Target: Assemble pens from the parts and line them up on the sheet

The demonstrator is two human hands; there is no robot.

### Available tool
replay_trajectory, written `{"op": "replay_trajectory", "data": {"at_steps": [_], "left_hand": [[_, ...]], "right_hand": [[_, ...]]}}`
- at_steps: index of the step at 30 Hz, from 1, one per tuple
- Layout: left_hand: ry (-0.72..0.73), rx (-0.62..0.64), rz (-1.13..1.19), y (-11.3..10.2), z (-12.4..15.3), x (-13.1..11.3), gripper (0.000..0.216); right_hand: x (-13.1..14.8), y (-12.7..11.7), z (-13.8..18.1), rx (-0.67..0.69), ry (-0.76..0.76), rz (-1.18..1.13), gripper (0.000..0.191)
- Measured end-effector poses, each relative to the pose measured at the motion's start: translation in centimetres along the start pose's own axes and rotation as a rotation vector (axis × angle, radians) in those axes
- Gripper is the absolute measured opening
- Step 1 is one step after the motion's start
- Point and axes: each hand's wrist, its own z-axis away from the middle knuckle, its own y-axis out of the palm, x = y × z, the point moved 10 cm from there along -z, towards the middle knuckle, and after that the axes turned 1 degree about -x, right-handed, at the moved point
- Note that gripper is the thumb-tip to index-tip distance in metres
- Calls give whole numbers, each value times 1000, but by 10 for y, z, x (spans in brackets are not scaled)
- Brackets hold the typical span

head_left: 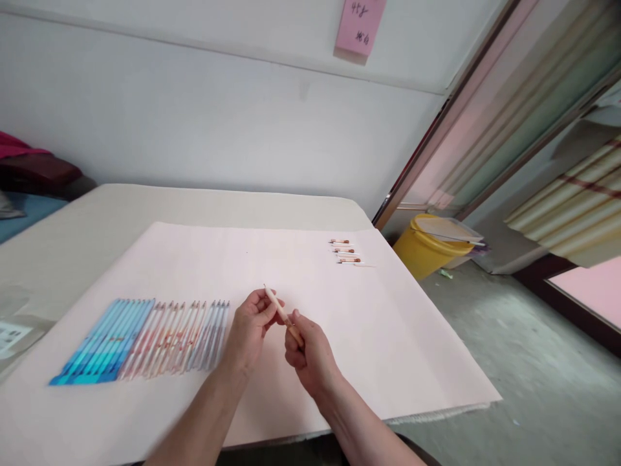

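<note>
Above the middle of the pale pink sheet, my two hands meet at a white pen with a pointed tip. My left hand pinches its barrel, tip aimed up and away. My right hand is closed round the pen's rear end, where an orange-brown part shows between the fingers. To the left lies a row of pens: several blue pens, several pinkish-red ones and several grey-blue ones. At the far right are three small groups of pen parts, with brown-and-white pieces and thin refills.
The sheet covers a cream table set against a white wall. A yellow bucket stands on the floor beyond the right edge. Clear plastic wrapping lies at the left. A pink note hangs on the wall.
</note>
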Motion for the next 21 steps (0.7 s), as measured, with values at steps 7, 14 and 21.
{"op": "replay_trajectory", "data": {"at_steps": [7,14,21], "left_hand": [[-23,-16,-6,3,3,3,23],[19,-170,-21,-13,1,-6,19],[-13,-130,9,-11,1,3,30]], "right_hand": [[11,0,1,-22,-48,125,22],[21,2,6,-85,-153,354,26],[4,4,3,11,-24,169,28]]}}
